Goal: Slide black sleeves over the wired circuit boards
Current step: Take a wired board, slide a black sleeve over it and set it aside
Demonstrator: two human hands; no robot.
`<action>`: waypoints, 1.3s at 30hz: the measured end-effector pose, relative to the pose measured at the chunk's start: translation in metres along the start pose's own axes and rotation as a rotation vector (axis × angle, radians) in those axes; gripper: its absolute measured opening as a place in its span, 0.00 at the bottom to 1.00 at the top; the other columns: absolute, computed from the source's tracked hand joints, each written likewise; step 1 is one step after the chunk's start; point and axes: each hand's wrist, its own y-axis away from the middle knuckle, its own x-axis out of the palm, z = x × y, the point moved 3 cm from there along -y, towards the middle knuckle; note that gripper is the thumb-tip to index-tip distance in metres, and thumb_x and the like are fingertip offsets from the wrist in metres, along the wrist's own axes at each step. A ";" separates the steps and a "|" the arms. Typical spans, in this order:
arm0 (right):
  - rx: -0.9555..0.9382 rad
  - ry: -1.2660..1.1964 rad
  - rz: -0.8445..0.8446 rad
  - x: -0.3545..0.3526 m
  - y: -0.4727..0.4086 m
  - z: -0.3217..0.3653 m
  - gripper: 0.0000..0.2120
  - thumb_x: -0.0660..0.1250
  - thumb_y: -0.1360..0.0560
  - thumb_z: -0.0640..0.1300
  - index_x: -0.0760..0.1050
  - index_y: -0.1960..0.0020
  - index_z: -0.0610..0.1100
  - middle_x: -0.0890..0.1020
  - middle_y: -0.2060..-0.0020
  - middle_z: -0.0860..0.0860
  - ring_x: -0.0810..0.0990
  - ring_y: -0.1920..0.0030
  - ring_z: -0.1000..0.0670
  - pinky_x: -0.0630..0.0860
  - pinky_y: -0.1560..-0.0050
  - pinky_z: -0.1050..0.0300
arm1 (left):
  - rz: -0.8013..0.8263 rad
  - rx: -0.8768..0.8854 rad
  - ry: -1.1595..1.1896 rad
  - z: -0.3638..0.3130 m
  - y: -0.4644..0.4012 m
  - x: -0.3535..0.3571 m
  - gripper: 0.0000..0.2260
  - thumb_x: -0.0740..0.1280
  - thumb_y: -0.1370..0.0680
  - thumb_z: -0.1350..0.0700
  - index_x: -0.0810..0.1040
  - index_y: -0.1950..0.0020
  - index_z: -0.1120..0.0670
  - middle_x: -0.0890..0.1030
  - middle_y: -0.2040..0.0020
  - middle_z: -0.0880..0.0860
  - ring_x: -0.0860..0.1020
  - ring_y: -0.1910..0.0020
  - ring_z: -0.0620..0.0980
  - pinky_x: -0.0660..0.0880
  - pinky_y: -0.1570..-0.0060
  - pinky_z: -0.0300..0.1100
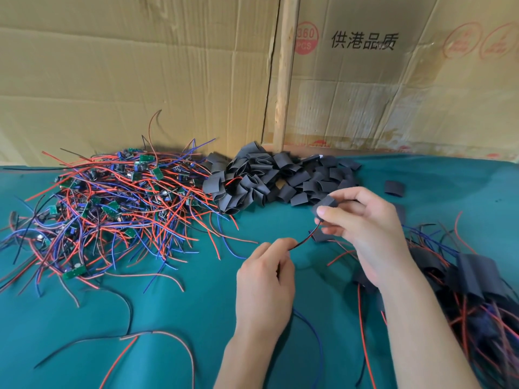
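Observation:
My right hand (pixel 368 226) pinches a black sleeve (pixel 327 204) between thumb and fingers, above the green cloth. A red and black wire pair (pixel 304 240) runs out of the sleeve's lower end down to my left hand (pixel 266 279), whose fingers pinch the wires. The circuit board itself is hidden inside the sleeve or behind my fingers. A heap of loose black sleeves (pixel 269 181) lies at the back centre. A tangle of green circuit boards with red, blue and black wires (pixel 112 203) fills the left side.
A pile of sleeved boards with wires (pixel 474 287) lies at the right, by my right forearm. Cardboard sheets (pixel 140 80) and a wooden post (pixel 285 80) wall off the back. Stray wires (pixel 132 336) lie on the green cloth (pixel 182 310) near the front. One lone sleeve (pixel 394 188) sits at the right.

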 end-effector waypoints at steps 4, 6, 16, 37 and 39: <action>0.110 0.034 0.144 0.013 0.004 -0.007 0.15 0.76 0.29 0.32 0.78 0.44 0.39 0.87 0.60 0.43 0.87 0.60 0.44 0.82 0.61 0.56 | 0.006 -0.150 0.190 -0.001 -0.003 -0.003 0.11 0.66 0.19 0.60 0.79 0.49 0.42 0.80 0.60 0.42 0.79 0.75 0.47 0.75 0.69 0.37; 0.150 0.076 0.223 0.024 0.007 -0.013 0.15 0.76 0.29 0.32 0.79 0.44 0.39 0.87 0.58 0.42 0.86 0.59 0.45 0.81 0.61 0.58 | -0.020 -0.199 0.292 -0.001 -0.004 -0.007 0.10 0.68 0.20 0.61 0.79 0.51 0.45 0.82 0.60 0.44 0.81 0.73 0.47 0.74 0.69 0.35; 0.118 0.190 0.207 0.026 0.004 -0.023 0.10 0.76 0.30 0.32 0.83 0.51 0.40 0.88 0.59 0.46 0.86 0.60 0.50 0.80 0.63 0.61 | 0.058 -0.325 0.560 0.004 -0.008 -0.011 0.15 0.66 0.31 0.62 0.76 0.46 0.50 0.84 0.51 0.50 0.83 0.49 0.51 0.81 0.48 0.55; 0.144 0.113 0.289 0.027 0.007 -0.026 0.13 0.78 0.35 0.38 0.83 0.51 0.41 0.88 0.57 0.43 0.87 0.57 0.48 0.81 0.58 0.60 | -0.119 -0.405 0.706 0.011 -0.010 -0.013 0.09 0.75 0.26 0.66 0.84 0.51 0.52 0.87 0.55 0.50 0.85 0.54 0.45 0.78 0.55 0.33; 0.140 0.103 0.282 0.026 0.007 -0.026 0.13 0.78 0.34 0.36 0.83 0.50 0.40 0.87 0.57 0.42 0.87 0.57 0.47 0.81 0.56 0.57 | -0.101 -0.402 0.699 0.012 -0.010 -0.013 0.10 0.73 0.24 0.67 0.84 0.49 0.53 0.87 0.53 0.49 0.85 0.51 0.45 0.77 0.53 0.32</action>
